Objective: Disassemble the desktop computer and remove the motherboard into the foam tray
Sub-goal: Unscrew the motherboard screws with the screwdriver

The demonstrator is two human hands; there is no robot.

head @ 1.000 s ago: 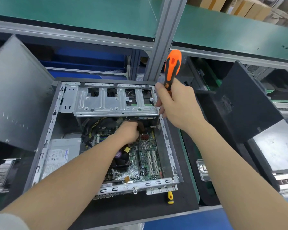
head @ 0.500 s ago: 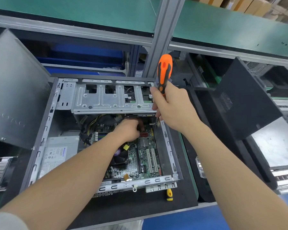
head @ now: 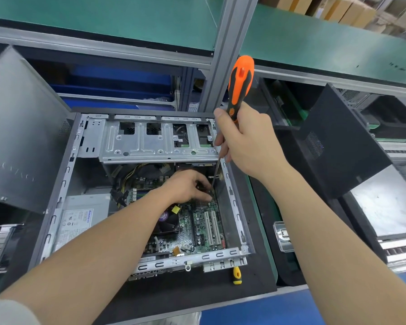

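Orange-and-black, the screwdriver (head: 240, 83) is standing nearly upright in the head view. The right hand (head: 246, 139) is wrapping its lower grip, and the thin shaft is slanting down-left into the open case (head: 63, 165). The left hand (head: 185, 186) is nearer the tip, its fingers (head: 204, 195) bunching narrowly there at the far right corner of the motherboard (head: 197, 226), which is lying flat inside; whether they are pinching anything, I cannot tell. Blue print on the power supply label (head: 76, 221) is reading too small.
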